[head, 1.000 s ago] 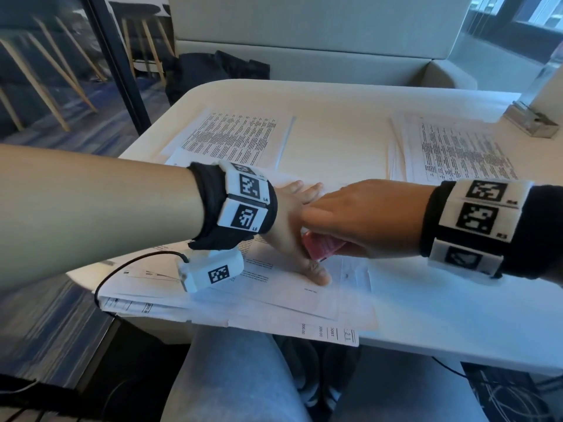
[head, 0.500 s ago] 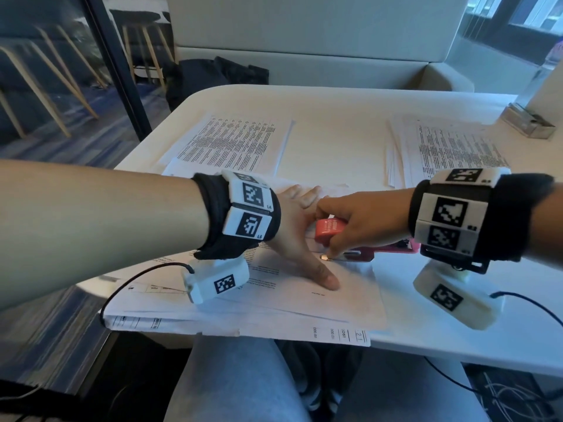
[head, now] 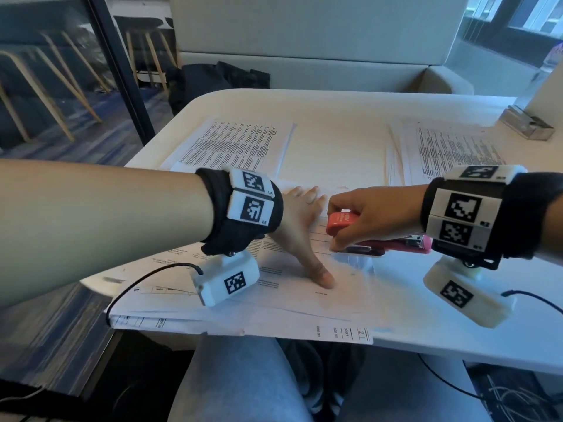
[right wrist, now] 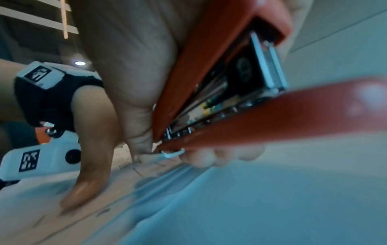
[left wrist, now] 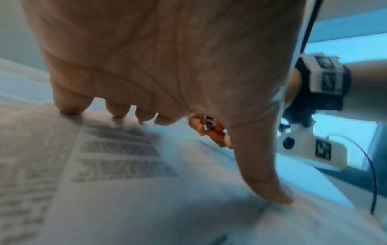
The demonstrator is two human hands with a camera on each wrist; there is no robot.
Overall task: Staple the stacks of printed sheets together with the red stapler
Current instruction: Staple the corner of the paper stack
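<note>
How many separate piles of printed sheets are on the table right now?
3. One near pile at the table's front edge, under the left hand and the red stapler; one far-left pile; one far-right pile. The arms may hide more.

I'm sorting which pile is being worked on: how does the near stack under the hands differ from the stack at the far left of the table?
The near stack is pinned by the left hand, fingers spread flat; the far left stack lies untouched. The red stapler, in the right hand's grip, sits at the near stack's right edge; none is at the far one. The near stack overhangs the table edge; the far one lies fully on it. Both are printed white sheets.
</note>
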